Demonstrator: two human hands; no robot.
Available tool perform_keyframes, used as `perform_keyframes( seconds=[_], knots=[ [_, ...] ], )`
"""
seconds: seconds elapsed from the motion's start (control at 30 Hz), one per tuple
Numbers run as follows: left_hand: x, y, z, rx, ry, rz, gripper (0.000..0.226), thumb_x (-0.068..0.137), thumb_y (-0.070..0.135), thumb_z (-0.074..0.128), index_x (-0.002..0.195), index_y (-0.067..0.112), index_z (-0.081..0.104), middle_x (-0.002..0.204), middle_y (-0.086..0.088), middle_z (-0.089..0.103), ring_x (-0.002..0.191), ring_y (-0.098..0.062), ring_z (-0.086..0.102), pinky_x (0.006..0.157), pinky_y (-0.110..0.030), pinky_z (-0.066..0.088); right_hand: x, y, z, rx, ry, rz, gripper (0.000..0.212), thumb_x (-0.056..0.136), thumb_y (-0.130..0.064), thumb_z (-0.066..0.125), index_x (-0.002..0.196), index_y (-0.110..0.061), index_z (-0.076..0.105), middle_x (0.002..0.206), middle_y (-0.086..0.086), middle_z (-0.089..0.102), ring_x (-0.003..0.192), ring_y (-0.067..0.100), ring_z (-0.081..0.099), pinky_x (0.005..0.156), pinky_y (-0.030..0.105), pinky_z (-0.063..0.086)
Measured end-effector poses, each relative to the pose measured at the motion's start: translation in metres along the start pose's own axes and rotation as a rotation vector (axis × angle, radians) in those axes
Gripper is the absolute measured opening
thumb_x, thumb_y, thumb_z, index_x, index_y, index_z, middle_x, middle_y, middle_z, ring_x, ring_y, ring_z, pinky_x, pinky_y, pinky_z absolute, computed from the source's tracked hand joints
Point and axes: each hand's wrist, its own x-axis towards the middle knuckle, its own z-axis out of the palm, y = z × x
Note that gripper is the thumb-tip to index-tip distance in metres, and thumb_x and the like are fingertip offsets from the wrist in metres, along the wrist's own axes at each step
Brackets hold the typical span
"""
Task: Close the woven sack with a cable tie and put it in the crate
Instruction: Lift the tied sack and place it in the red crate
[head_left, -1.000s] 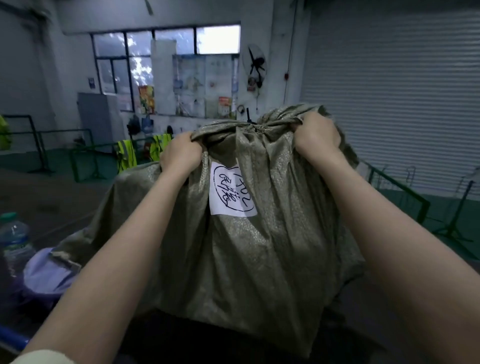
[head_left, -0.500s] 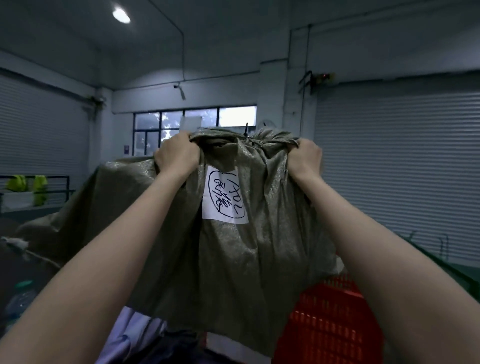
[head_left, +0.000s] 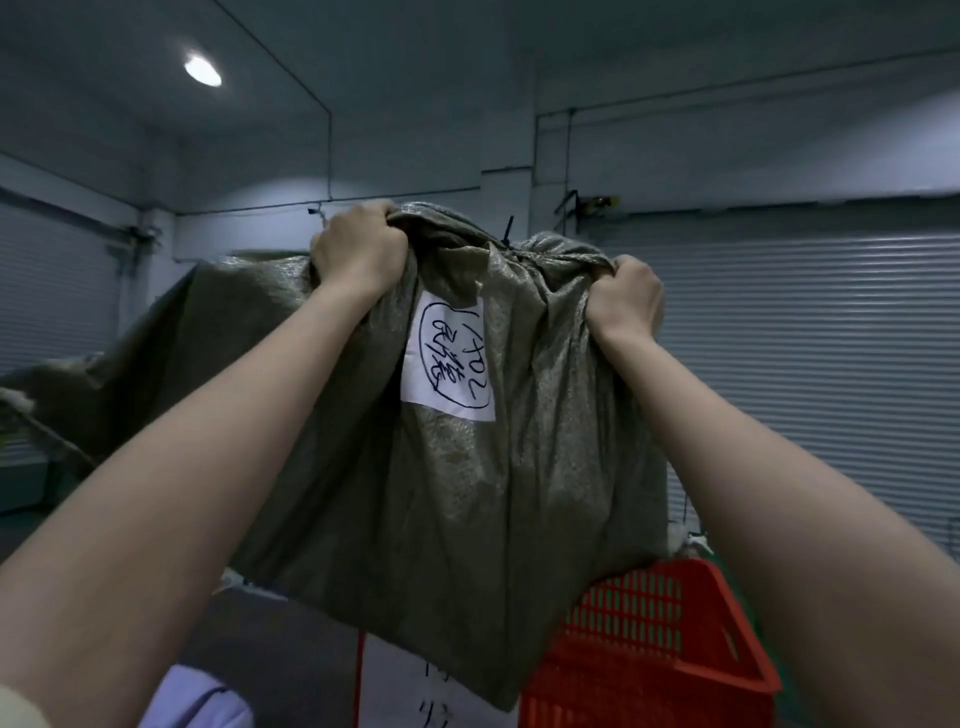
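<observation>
A red crate (head_left: 649, 644) sits low at the right, its near side partly hidden behind the woven sack (head_left: 467, 493) hanging above and in front of it. A white label (head_left: 449, 358) faces me. The left hand (head_left: 358, 249) and right hand (head_left: 626, 296) are clenched tight on the sack's bunched top, either side of a black cable tie (head_left: 506, 236).

Since one second ago, the grey-green woven sack with a white handwritten label (head_left: 467, 467) has gone from resting low on the bench to hanging raised at head height, its bottom edge clear. The left hand (head_left: 358, 249) and right hand (head_left: 628, 299) have risen with it. The red perforated plastic crate (head_left: 654, 644), out of sight one second ago, now shows below the sack's lower right corner. The view has tilted upward: the round ceiling lamp (head_left: 202, 71) appears.
</observation>
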Motion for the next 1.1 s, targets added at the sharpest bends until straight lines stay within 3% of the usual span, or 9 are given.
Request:
perform_keyframes(
  seconds=[0.13,0.23,0.37,0.47,0.57,0.73,0.87,0.97,1.1],
  knots=[
    [0.007,0.009,0.026,-0.076,0.006,0.023,0.043,0.083,0.009,0.040,0.118,0.019,0.062,0.122,-0.017,0.063,0.114,-0.037,0.054,0.095,-0.040,0.040,0.019,0.011,-0.001,-0.038,0.059,-0.022,0.034,0.092,-0.006,0.037,0.115,0.000,0.061,0.122,0.023,0.062,0.113,0.035,0.056,0.081,0.035,0.043],
    [0.009,0.011,0.049,-0.168,0.040,0.050,0.040,0.082,0.005,0.040,0.113,0.015,0.064,0.112,-0.017,0.067,0.105,-0.035,0.058,0.092,-0.040,0.041,0.028,0.021,0.000,-0.059,0.117,-0.052,0.037,0.091,-0.003,0.036,0.120,0.000,0.059,0.124,0.023,0.060,0.117,0.035,0.053,0.088,0.036,0.043],
    [0.013,0.008,0.094,-0.301,0.109,0.060,0.031,0.082,0.004,0.037,0.098,0.006,0.063,0.090,-0.016,0.064,0.089,-0.031,0.059,0.073,-0.034,0.041,0.041,0.040,0.005,-0.098,0.202,-0.112,0.035,0.087,0.003,0.035,0.114,0.005,0.058,0.119,0.024,0.061,0.115,0.035,0.051,0.088,0.038,0.041],
    [0.012,0.004,0.135,-0.422,0.166,0.051,0.036,0.078,0.013,0.030,0.093,0.004,0.062,0.093,-0.017,0.066,0.087,-0.032,0.059,0.076,-0.038,0.048,0.050,0.058,0.010,-0.152,0.233,-0.164,0.034,0.086,0.003,0.037,0.114,0.004,0.057,0.120,0.023,0.060,0.116,0.035,0.048,0.092,0.040,0.038],
    [0.005,0.002,0.175,-0.499,0.149,-0.006,0.033,0.085,0.009,0.034,0.100,0.004,0.063,0.103,-0.017,0.067,0.095,-0.032,0.059,0.079,-0.036,0.044,0.056,0.078,0.014,-0.219,0.242,-0.205,0.029,0.085,0.003,0.038,0.107,0.005,0.057,0.115,0.023,0.060,0.114,0.034,0.047,0.092,0.042,0.037],
    [-0.022,-0.002,0.234,-0.547,-0.012,-0.179,0.031,0.091,0.005,0.037,0.112,0.005,0.061,0.121,-0.021,0.062,0.111,-0.036,0.056,0.081,-0.035,0.041,0.067,0.112,0.021,-0.375,0.125,-0.200,0.033,0.087,-0.001,0.038,0.114,0.004,0.056,0.121,0.022,0.058,0.117,0.034,0.047,0.093,0.039,0.038],
    [-0.046,-0.024,0.287,-0.538,-0.164,-0.287,0.034,0.091,0.013,0.037,0.115,0.012,0.061,0.123,-0.019,0.061,0.107,-0.037,0.056,0.084,-0.037,0.043,0.068,0.133,0.040,-0.484,0.014,-0.134,0.029,0.088,-0.003,0.039,0.108,0.003,0.059,0.117,0.023,0.061,0.112,0.036,0.053,0.085,0.037,0.043],
    [-0.057,-0.048,0.309,-0.504,-0.252,-0.390,0.037,0.092,0.019,0.037,0.122,0.015,0.059,0.127,-0.018,0.060,0.112,-0.039,0.055,0.093,-0.042,0.044,0.065,0.140,0.062,-0.540,-0.080,-0.128,0.033,0.089,-0.006,0.039,0.113,-0.002,0.062,0.120,0.020,0.063,0.114,0.035,0.054,0.087,0.037,0.045],
    [-0.068,-0.082,0.320,-0.448,-0.293,-0.478,0.038,0.094,0.017,0.036,0.126,0.012,0.056,0.129,-0.022,0.057,0.117,-0.040,0.052,0.095,-0.041,0.041,0.059,0.141,0.101,-0.571,-0.199,-0.128,0.031,0.091,-0.006,0.039,0.112,-0.001,0.060,0.122,0.020,0.062,0.118,0.035,0.053,0.089,0.038,0.044]
  ],
)
